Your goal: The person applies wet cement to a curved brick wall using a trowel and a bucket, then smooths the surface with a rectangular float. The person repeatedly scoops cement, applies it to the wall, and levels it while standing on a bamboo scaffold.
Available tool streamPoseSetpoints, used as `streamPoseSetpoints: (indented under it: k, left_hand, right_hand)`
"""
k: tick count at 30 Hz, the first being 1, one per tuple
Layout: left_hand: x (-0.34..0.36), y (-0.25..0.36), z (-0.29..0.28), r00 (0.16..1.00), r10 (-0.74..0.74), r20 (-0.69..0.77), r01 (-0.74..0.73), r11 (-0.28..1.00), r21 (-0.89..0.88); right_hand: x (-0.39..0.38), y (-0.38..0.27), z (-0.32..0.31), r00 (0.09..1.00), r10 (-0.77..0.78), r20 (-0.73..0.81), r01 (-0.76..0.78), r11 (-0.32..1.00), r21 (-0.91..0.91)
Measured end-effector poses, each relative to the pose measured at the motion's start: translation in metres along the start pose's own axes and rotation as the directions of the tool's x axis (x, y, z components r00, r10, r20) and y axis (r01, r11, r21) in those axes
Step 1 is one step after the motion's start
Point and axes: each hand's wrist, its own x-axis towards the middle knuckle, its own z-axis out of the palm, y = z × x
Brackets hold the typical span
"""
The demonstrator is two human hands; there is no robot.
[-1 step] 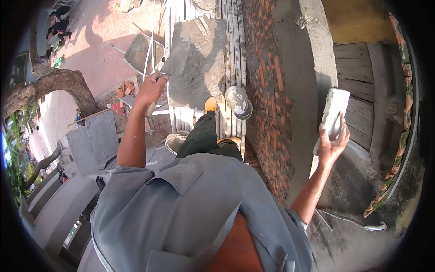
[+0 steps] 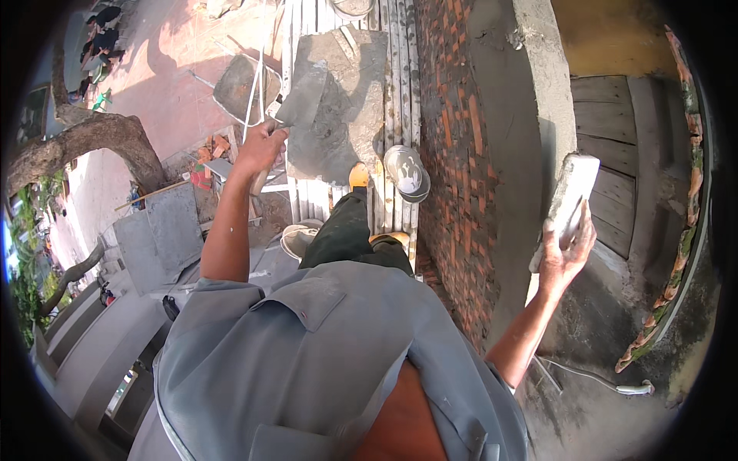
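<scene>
My left hand [image 2: 261, 150] is closed round the handle of a trowel [image 2: 307, 92]. The trowel's grey blade lies over wet mortar [image 2: 332, 127] on a mortar-covered board [image 2: 365, 58]. My right hand [image 2: 567, 250] grips a pale, rectangular plastering float [image 2: 576, 184] at the wall's far side, fingers along its outer face and thumb on the near side. The float stands tilted on edge beside the wall's top [image 2: 550, 84]; whether it touches the mortar there is hidden. Smooth grey mortar [image 2: 507, 161] coats the upper part of the brick wall [image 2: 453, 146].
I stand on a bamboo scaffold [image 2: 396, 69]. A mortar-stained helmet [image 2: 406, 173] lies by my foot, with a bucket [image 2: 300, 240] to the left. Below are a wheelbarrow [image 2: 237, 86], a bent tree trunk [image 2: 115, 138] and grey sheets [image 2: 157, 234]. Wooden boards [image 2: 607, 146] lie beyond the wall.
My right hand and the float have shifted slightly toward me along the wall's top. My left hand stays in nearly the same place with the trowel.
</scene>
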Motion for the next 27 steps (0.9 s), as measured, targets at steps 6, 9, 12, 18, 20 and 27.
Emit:
streamPoseSetpoints:
  k: [6, 9, 12, 18, 20, 27]
  left_hand:
    - [0.046, -0.034, 0.038, 0.994, 0.092, -0.055, -0.101, 0.976, -0.192]
    - [0.059, -0.080, 0.061, 0.992, -0.105, -0.063, 0.088, 0.969, -0.231]
    - [0.073, -0.133, 0.090, 0.947, -0.303, -0.107, 0.274, 0.934, -0.228]
    - [0.117, -0.194, 0.160, 0.906, -0.419, -0.057, 0.347, 0.813, -0.468]
    - [0.138, -0.201, 0.202, 0.915, -0.403, 0.009, 0.345, 0.772, -0.534]
    - [0.219, -0.238, 0.407, 0.941, -0.309, 0.138, 0.303, 0.585, -0.753]
  right_hand:
    - [-0.030, -0.061, 0.085, 0.919, -0.120, 0.375, -0.040, 0.919, 0.393]
    - [-0.045, -0.052, 0.137, 0.852, -0.133, 0.506, -0.113, 0.897, 0.426]
    - [-0.064, -0.025, 0.166, 0.822, -0.038, 0.569, -0.241, 0.881, 0.407]
    - [-0.107, 0.040, 0.189, 0.724, 0.186, 0.664, -0.459, 0.848, 0.263]
    - [-0.123, 0.060, 0.198, 0.698, 0.229, 0.678, -0.505, 0.829, 0.240]
    - [-0.192, 0.140, 0.236, 0.577, 0.415, 0.704, -0.629, 0.775, 0.059]
